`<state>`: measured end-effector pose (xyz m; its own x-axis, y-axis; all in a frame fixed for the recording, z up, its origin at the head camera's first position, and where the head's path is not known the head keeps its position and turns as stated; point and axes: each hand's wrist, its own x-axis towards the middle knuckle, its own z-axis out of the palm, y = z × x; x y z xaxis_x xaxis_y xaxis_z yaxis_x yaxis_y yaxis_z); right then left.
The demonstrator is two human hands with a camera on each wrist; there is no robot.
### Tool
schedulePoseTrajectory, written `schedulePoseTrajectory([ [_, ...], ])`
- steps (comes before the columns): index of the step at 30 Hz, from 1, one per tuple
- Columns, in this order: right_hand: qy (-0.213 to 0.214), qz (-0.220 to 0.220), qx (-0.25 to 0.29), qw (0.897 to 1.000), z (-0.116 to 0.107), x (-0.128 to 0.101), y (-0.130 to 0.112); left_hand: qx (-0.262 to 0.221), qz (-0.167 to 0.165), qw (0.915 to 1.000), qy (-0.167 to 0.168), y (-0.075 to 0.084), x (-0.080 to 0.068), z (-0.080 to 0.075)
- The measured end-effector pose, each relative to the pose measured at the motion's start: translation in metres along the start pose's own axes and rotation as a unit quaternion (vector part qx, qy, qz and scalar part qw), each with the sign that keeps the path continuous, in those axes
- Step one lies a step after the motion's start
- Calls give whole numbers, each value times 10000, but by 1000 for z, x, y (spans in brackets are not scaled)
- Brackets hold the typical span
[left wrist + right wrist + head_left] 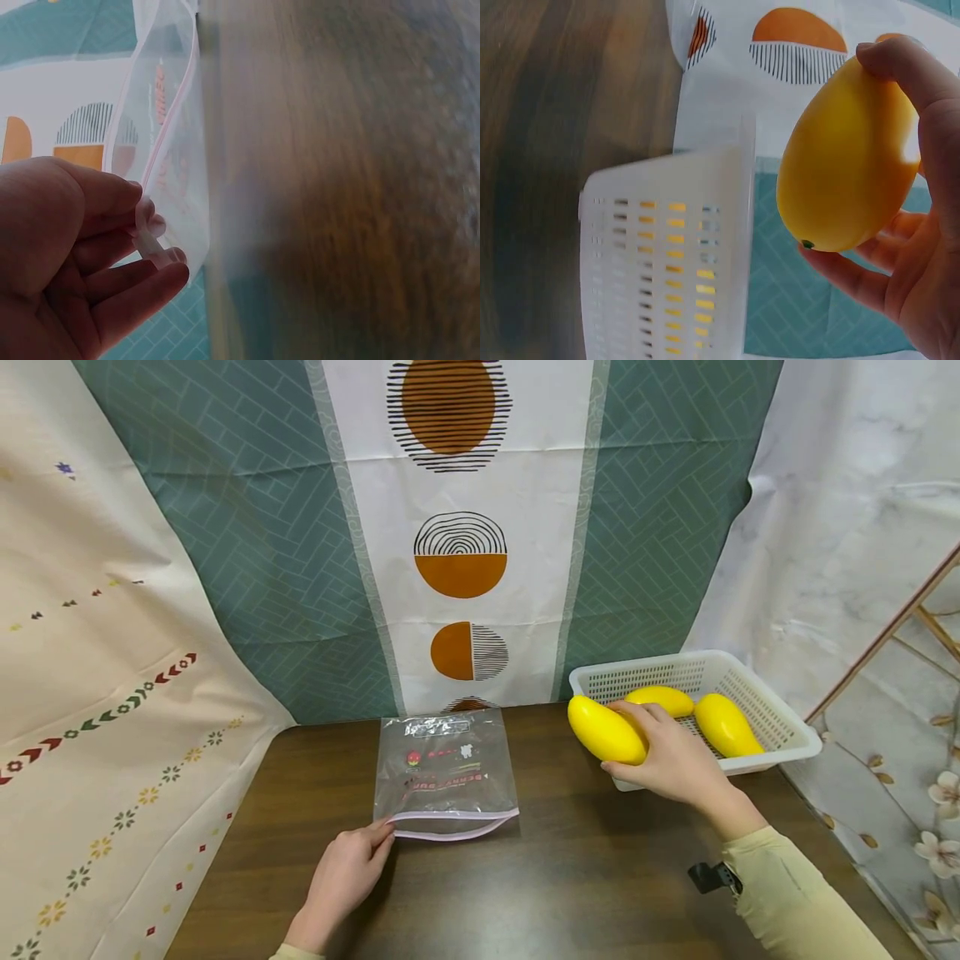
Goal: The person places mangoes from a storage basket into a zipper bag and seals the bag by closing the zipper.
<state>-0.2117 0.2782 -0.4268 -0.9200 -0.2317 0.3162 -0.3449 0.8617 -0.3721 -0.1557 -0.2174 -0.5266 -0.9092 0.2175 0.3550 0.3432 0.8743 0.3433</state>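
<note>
**Mango gripped beside basket; zip bag pinched at one corner**

Recorded at the right hand: fingers and thumb curled round one yellow mango, thumb on one side, fingertips on the other. Held aloft at the left end of a white slotted basket, apart from the basket wall in the right wrist view. Recorded at the left hand: thumb and fingers pinching the near left corner of a clear zip bag, at the mouth. Spread over the dark tabletop, printed, with pale pink lips parted on the near side.

Inside the basket: a second mango toward the far wall, partly behind the right hand, and a third mango farther right. Beyond, at the back: a green and white hanging cloth.

Judged likeliest fault: slipping of the smooth, rounded fruit, from any slackening of the fingers, with rolling across the tabletop as a result. Also possible: shifting of the basket, from a knock of the wrist against the rim; closing of the bag mouth, from support at one corner only.

Counted in view: three mangoes (one gripped, two in the basket), one basket, one bag, two hands.
</note>
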Motion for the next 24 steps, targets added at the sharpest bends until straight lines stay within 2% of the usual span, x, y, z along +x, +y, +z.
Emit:
schedulePoseTrajectory([
  [10,173,-297,250,9991,15,-11,-17,-26,69,9999,129,4,1,1],
  [24,7,-255,668,9974,31,-20,-46,-102,11,9998,141,14,2,4],
])
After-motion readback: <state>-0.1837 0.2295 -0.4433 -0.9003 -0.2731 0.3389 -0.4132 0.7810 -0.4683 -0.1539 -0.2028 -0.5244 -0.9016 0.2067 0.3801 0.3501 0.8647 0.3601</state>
